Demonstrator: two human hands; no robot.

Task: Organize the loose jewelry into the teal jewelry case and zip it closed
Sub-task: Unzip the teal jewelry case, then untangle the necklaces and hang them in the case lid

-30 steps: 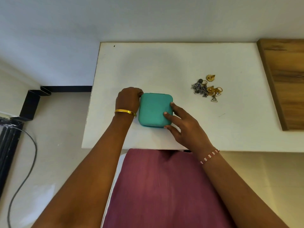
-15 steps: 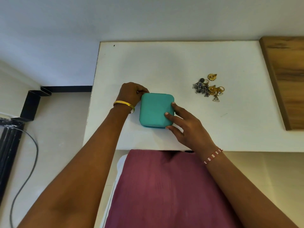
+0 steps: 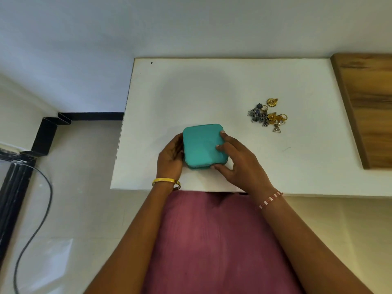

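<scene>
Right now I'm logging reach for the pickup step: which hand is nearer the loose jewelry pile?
Right. The right hand grips the teal jewelry case's right edge, on the jewelry pile's side; the left hand holds the case's far-left edge.

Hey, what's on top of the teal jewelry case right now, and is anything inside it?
The right hand has fingers resting on the lid of the teal jewelry case; the left hand holds its left side. The lid covers the inside, so its contents cannot be seen.

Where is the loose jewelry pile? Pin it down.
In the head view, the loose jewelry pile lies on the white table, right of the teal case and untouched, near the wooden board.
</scene>
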